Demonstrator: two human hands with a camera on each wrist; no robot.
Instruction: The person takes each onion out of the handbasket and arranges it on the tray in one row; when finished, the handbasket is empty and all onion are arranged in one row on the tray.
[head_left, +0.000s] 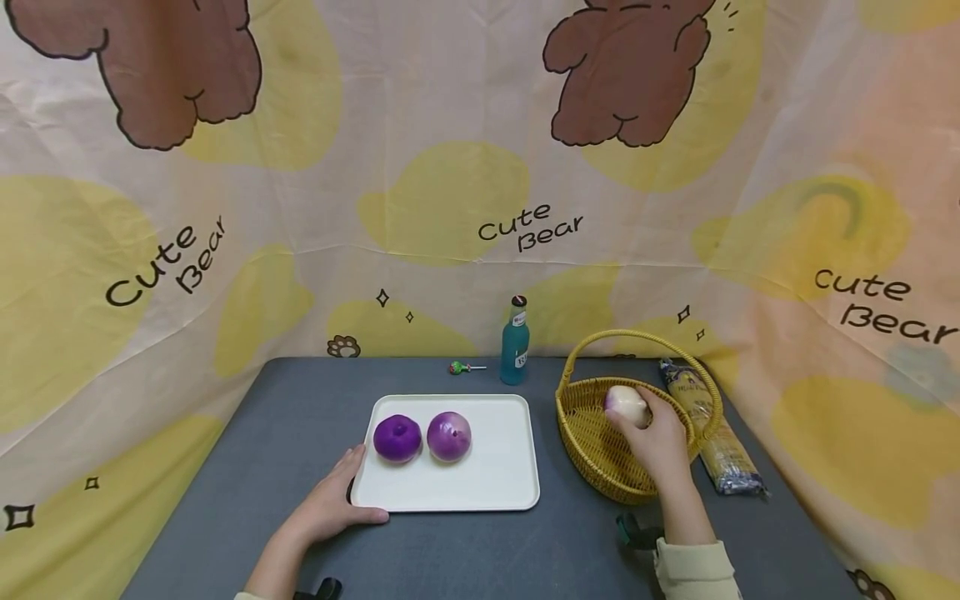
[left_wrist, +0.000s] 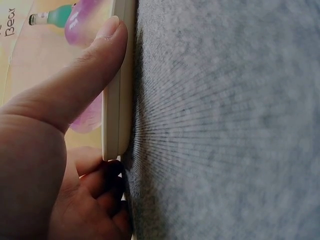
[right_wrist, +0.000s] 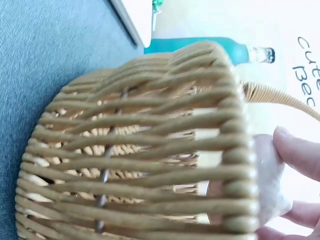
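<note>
My left hand (head_left: 335,497) holds the near left corner of a white tray (head_left: 495,454). Its thumb (left_wrist: 107,47) lies along the front rim and the fingers are at the left side. On the tray sit two round purple onions, a darker one (head_left: 397,439) on the left and a paler one (head_left: 449,437) beside it. At the right, my right hand (head_left: 660,437) grips a white-and-purple onion (head_left: 625,403) over the mouth of a yellow wicker basket (head_left: 600,467). In the right wrist view the basket's side partly hides this onion (right_wrist: 270,180).
Behind the tray stand a blue-green bottle (head_left: 514,346) and a small lollipop (head_left: 467,367), lying flat. A printed plastic packet (head_left: 716,442) lies right of the basket. The basket's tall handle (head_left: 637,334) arches over it. A patterned cloth (head_left: 420,200) hangs behind the grey table (head_left: 450,558).
</note>
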